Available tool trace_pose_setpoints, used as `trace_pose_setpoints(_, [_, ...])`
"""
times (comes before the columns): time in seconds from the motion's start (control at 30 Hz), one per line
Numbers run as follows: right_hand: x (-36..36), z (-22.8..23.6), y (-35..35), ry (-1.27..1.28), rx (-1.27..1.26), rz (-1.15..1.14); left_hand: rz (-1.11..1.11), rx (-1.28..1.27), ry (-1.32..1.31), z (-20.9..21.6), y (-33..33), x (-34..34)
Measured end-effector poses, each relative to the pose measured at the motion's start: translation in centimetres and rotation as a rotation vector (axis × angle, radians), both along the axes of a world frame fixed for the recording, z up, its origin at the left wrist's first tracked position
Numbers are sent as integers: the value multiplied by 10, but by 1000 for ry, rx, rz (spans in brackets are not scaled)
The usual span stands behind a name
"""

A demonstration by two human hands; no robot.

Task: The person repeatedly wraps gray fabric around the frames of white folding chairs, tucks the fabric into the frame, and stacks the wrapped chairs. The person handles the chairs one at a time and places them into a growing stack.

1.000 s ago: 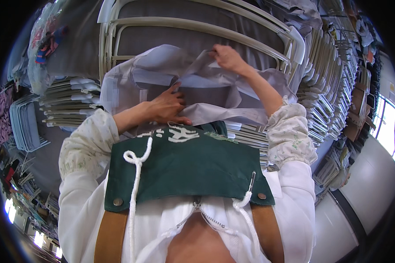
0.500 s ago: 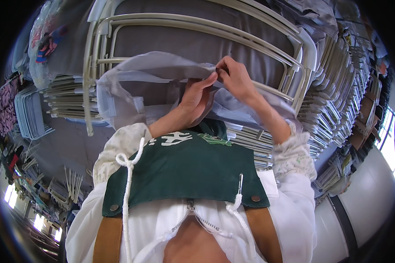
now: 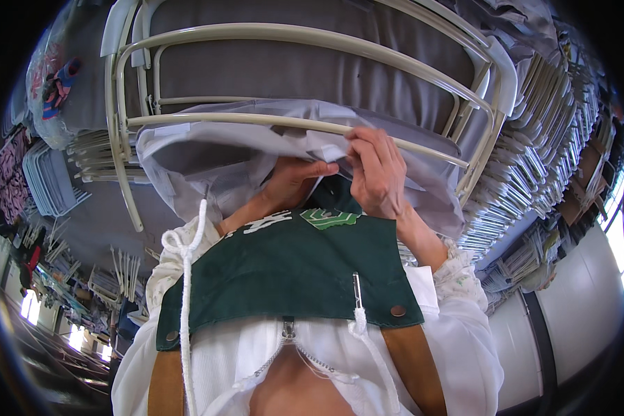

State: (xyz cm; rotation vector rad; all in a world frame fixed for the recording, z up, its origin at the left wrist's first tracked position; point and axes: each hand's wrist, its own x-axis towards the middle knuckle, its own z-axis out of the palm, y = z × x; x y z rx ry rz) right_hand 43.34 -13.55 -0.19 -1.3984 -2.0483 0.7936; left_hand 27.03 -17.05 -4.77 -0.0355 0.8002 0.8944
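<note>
Cloth: thin, pale-grey, partly see-through cloth (image 3: pixel 256 139), lying in a loose, creased loop across the middle, just far of the apron (image 3: pixel 291 277)
Left hand: the left hand (image 3: pixel 295 182) lies against the cloth's near side, thumb stretched right; its fingers are hidden, so I cannot tell how they close
Right hand: the right hand (image 3: pixel 376 170) is narrow, bent fingers and thumb pinching the cloth's edge, near the left thumb
Frame: smooth, cream, rounded metal tubing; its frame (image 3: pixel 270 31) has white corner sleeves (image 3: pixel 503 76)
In the way: the near rail (image 3: pixel 256 120) crosses over the cloth, which shows both far and near of it
Far: dark-grey, rippled sheet (image 3: pixel 312 76) behind the tubing
Right: dense stack of pale folded frames (image 3: pixel 506 187)
Left: another stack (image 3: pixel 104 156), crinkled clear plastic bag (image 3: pixel 45 114), light-blue frames (image 3: pixel 48 180), pink-and-black fabric (image 3: pixel 12 180)
Near: dark-green apron, white cords (image 3: pixel 186 298)
</note>
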Motion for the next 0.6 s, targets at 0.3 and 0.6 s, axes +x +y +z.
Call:
trace_pose_setpoints(0.3, [8, -15, 33, 95, -319, -21, 33, -14, -33, -23, 12, 9])
trace_pose_setpoints(0.6, [9, -4, 49, 70, -404, 33, 159, -105, -107, -17, 22, 5])
